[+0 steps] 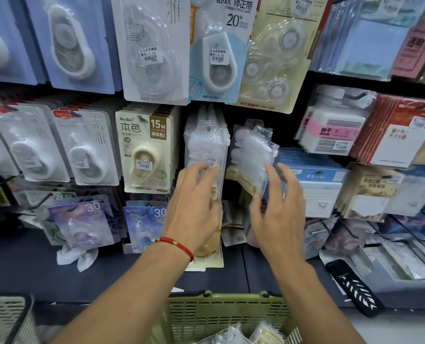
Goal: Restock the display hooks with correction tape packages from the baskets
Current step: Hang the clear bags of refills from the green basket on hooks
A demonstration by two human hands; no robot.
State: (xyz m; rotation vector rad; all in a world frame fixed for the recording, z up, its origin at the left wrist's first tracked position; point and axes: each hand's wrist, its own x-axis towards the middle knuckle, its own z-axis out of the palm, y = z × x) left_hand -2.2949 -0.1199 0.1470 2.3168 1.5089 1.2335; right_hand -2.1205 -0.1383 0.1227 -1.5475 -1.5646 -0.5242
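Two hands up: left hand (pixel 194 202) lay flat-fingered on the hung stack (pixel 204 150); right hand (pixel 278 207) clutched a clear correction tape pack (pixel 252 155).

Both my hands at the middle hooks of the display wall, a basket near me below.

My left hand (pixel 196 207) rests on a hanging stack of packages (pixel 205 145); just to its right, my right hand (pixel 278 209) holds a package (pixel 252 155) before the wall. Left of the stack hangs the 15M card (pixel 144 150); farther right, notepads (pixel 330 130). The basket (pixel 221 316) sits nearest, packages in it, a second basket (pixel 5 316) at its left.
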